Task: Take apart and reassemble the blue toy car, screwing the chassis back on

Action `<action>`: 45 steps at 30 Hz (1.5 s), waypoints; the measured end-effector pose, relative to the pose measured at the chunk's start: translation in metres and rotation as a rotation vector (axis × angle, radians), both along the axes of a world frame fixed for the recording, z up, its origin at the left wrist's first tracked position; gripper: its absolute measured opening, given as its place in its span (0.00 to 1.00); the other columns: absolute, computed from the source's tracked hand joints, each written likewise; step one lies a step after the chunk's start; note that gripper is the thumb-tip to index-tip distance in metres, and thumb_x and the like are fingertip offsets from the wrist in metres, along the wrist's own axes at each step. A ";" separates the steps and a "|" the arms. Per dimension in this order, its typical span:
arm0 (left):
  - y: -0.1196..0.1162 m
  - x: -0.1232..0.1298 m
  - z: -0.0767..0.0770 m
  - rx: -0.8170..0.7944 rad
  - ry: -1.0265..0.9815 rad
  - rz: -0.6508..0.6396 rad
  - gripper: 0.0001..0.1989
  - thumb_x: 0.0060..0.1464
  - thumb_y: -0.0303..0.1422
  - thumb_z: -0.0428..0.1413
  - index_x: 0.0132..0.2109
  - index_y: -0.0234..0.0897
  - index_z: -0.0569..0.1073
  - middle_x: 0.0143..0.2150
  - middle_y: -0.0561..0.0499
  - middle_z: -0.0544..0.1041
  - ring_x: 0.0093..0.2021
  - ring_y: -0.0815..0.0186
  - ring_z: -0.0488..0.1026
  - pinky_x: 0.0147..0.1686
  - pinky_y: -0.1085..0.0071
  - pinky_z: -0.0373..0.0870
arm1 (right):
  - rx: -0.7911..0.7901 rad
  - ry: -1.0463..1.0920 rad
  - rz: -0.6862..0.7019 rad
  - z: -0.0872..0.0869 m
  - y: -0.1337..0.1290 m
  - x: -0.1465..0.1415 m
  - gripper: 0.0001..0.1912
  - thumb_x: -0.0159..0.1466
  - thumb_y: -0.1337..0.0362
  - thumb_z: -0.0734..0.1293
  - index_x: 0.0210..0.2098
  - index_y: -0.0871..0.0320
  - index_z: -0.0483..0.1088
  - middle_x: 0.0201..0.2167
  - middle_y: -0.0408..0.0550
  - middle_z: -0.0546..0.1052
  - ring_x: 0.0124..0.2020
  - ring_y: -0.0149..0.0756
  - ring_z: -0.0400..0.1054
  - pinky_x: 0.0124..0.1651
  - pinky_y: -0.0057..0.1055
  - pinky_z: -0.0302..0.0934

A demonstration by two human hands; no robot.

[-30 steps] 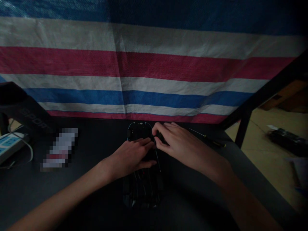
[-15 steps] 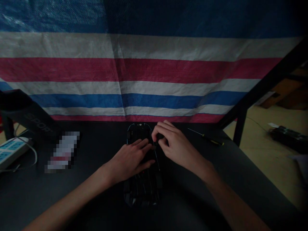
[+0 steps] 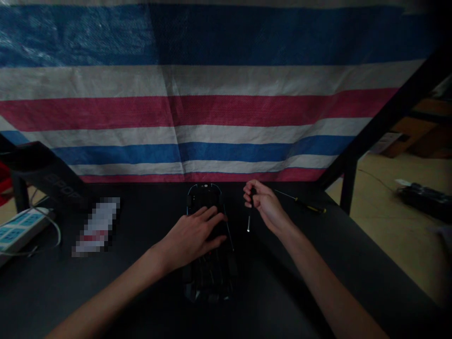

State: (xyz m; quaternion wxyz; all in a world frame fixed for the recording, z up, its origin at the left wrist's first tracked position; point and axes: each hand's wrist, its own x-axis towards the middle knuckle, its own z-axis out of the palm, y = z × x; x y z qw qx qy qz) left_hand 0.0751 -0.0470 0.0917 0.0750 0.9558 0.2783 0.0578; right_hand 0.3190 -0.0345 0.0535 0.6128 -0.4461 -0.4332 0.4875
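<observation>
A dark toy-car-like object with blue edging lies lengthwise on the black table. Across its middle rests my left hand, fingers spread and thumb apart, pressing on it and hiding part of it. To the right of the object, my right hand is closed round the dark handle of a small screwdriver. Its metal shaft points down, with a bright tip just above or on the table; which, I cannot tell. A second screwdriver with a black and yellow handle lies behind and right of my right hand.
At the left are a white power strip with a cable, a blurred pale item and a dark object with lettering. A striped sheet hangs behind the table. A black frame post stands at the right.
My right hand has moved right, away from the dark object, and the small screwdriver's shaft now shows below it. My left hand stays on the object. The view has tilted slightly.
</observation>
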 end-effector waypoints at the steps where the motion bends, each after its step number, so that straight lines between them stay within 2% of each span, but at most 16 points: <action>1: 0.000 0.000 0.001 -0.001 0.002 -0.001 0.17 0.71 0.44 0.50 0.60 0.43 0.69 0.56 0.47 0.75 0.56 0.54 0.75 0.45 0.60 0.77 | -0.024 -0.010 0.010 -0.006 0.000 0.000 0.18 0.37 0.68 0.58 0.31 0.54 0.63 0.32 0.40 0.63 0.29 0.30 0.57 0.27 0.26 0.51; 4: 0.000 0.003 0.005 -0.017 -0.006 -0.010 0.15 0.70 0.42 0.52 0.58 0.44 0.70 0.55 0.49 0.76 0.54 0.55 0.76 0.46 0.61 0.76 | -0.086 -0.054 0.050 -0.023 0.000 -0.004 0.18 0.39 0.67 0.58 0.31 0.54 0.65 0.31 0.42 0.65 0.29 0.32 0.58 0.26 0.27 0.51; 7: 0.001 0.007 0.008 -0.047 -0.026 -0.018 0.13 0.70 0.40 0.53 0.57 0.43 0.71 0.54 0.50 0.77 0.53 0.57 0.76 0.46 0.62 0.74 | -0.120 -0.123 0.109 -0.036 -0.001 -0.013 0.18 0.40 0.67 0.57 0.32 0.54 0.67 0.27 0.41 0.67 0.29 0.33 0.60 0.27 0.28 0.55; 13: 0.002 0.011 0.007 -0.107 -0.052 -0.005 0.08 0.69 0.37 0.54 0.51 0.41 0.73 0.49 0.50 0.79 0.49 0.59 0.78 0.45 0.64 0.73 | -0.111 -0.237 0.189 -0.048 -0.003 -0.022 0.17 0.45 0.69 0.58 0.34 0.54 0.68 0.25 0.38 0.69 0.26 0.32 0.62 0.28 0.28 0.58; 18: -0.002 0.009 0.004 -0.092 -0.064 0.017 0.13 0.70 0.39 0.53 0.56 0.39 0.71 0.52 0.47 0.77 0.51 0.58 0.77 0.48 0.61 0.74 | -0.076 -0.294 0.215 -0.053 -0.005 -0.026 0.16 0.47 0.70 0.57 0.35 0.54 0.68 0.28 0.38 0.71 0.27 0.32 0.64 0.29 0.28 0.59; 23: -0.005 0.009 -0.002 -0.065 -0.101 0.011 0.12 0.70 0.39 0.52 0.55 0.39 0.72 0.52 0.46 0.77 0.51 0.58 0.76 0.53 0.59 0.73 | -0.045 -0.339 0.220 -0.057 -0.006 -0.031 0.14 0.49 0.71 0.58 0.34 0.53 0.67 0.29 0.39 0.71 0.31 0.34 0.65 0.33 0.29 0.60; 29: 0.002 0.011 0.000 -0.126 -0.071 0.054 0.13 0.69 0.40 0.54 0.54 0.39 0.72 0.45 0.48 0.78 0.41 0.60 0.77 0.43 0.64 0.72 | -0.023 -0.386 0.218 -0.057 -0.006 -0.032 0.14 0.48 0.70 0.58 0.33 0.53 0.67 0.29 0.39 0.71 0.33 0.36 0.65 0.36 0.31 0.60; 34: 0.012 0.013 0.002 -0.189 -0.024 0.110 0.16 0.67 0.45 0.55 0.54 0.40 0.72 0.39 0.52 0.79 0.37 0.62 0.78 0.34 0.68 0.66 | -0.013 -0.409 0.212 -0.057 -0.006 -0.032 0.14 0.48 0.70 0.58 0.33 0.53 0.66 0.30 0.41 0.71 0.36 0.37 0.65 0.39 0.32 0.59; 45: 0.021 0.018 0.011 -0.216 0.075 0.069 0.15 0.68 0.45 0.53 0.51 0.40 0.70 0.39 0.51 0.80 0.38 0.61 0.79 0.35 0.68 0.66 | -0.007 -0.418 0.191 -0.062 -0.003 -0.033 0.14 0.49 0.71 0.58 0.34 0.54 0.67 0.32 0.41 0.73 0.38 0.37 0.66 0.44 0.33 0.60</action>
